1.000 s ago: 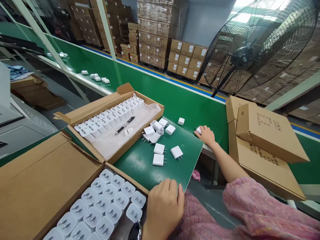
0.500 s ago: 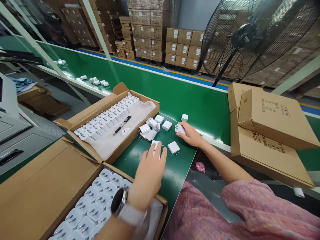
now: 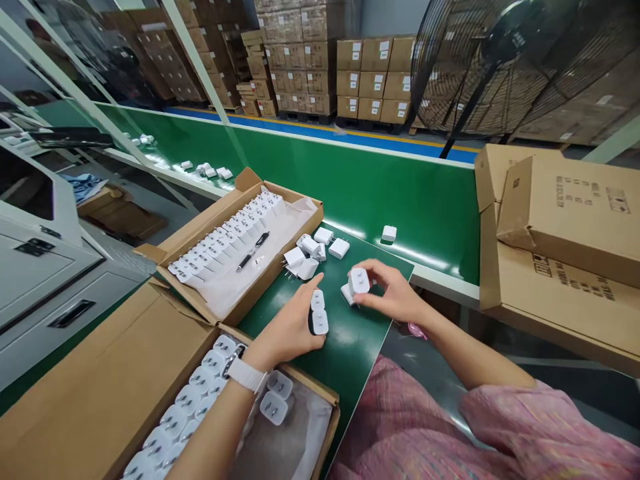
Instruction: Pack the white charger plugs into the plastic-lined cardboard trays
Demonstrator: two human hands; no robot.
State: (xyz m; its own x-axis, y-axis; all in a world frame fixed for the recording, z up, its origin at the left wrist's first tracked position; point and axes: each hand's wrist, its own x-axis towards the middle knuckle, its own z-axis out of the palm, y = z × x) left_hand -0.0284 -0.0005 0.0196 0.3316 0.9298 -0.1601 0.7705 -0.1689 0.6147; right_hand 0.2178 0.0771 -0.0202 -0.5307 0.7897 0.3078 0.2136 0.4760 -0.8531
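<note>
My left hand (image 3: 290, 327) is closed around two white plug chargers (image 3: 319, 321), held side by side with their prong ends up. Between the thumb and fingers of my right hand (image 3: 395, 293) is one white charger (image 3: 359, 280), its prong face turned toward me. Just behind it another charger (image 3: 347, 293) lies on the green table (image 3: 345, 360), partly hidden. Below my left forearm an open cardboard box (image 3: 332, 400) holds rows of upright chargers, and two chargers (image 3: 276, 405) stand apart from them. A loose heap of chargers (image 3: 305, 257) lies beyond my left hand.
A second open box (image 3: 260, 293) holds rows of chargers, with a black pen (image 3: 253, 251) on its lining. A lone charger (image 3: 389, 233) sits on the green belt (image 3: 350, 180). Flattened-looking cartons (image 3: 565, 267) are stacked at right, near a large fan (image 3: 490, 80).
My left hand has turned and lifted, now holding two chargers upright. My right hand has come nearer with its charger, tilting the prong face toward me. The view has shifted slightly.
</note>
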